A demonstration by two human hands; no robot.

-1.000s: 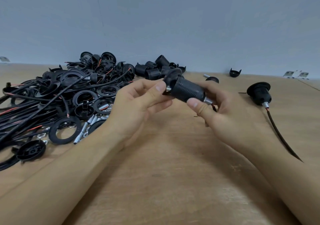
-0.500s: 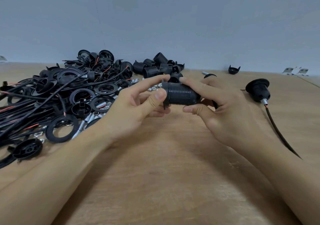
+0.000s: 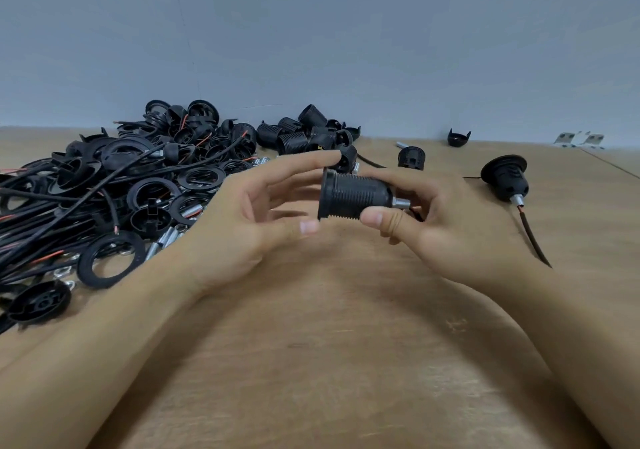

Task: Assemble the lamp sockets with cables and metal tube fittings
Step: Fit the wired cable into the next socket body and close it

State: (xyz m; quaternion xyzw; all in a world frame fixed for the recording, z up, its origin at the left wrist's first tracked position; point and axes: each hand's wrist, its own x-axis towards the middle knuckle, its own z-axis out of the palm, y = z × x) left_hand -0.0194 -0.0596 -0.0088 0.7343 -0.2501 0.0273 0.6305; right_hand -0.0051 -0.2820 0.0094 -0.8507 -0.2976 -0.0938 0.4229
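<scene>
- Leftmost, we see a tangle of black cables [image 3: 52,206] with red wire ends, black rings [image 3: 110,264] and small metal tube fittings [image 3: 162,240] heaped loose on the wooden table [image 3: 311,362]; nothing here sits in a container.
- Further back, just right of that heap, lies a pile of threaded black socket shells [image 3: 294,137].
- Our left hand [image 3: 249,220] is held with fingers spread and relaxed, the forefinger reaching over the wide end of the lamp socket [image 3: 353,195]; whether it touches, we cannot tell.
- Our right hand [image 3: 446,220] grips the socket above the middle of the table, thumb beneath, a metal tube [image 3: 401,203] sticking out of its narrow end.
- Far right, a finished socket [image 3: 505,176] rests on the table, its cable [image 3: 533,237] trailing toward us.
</scene>
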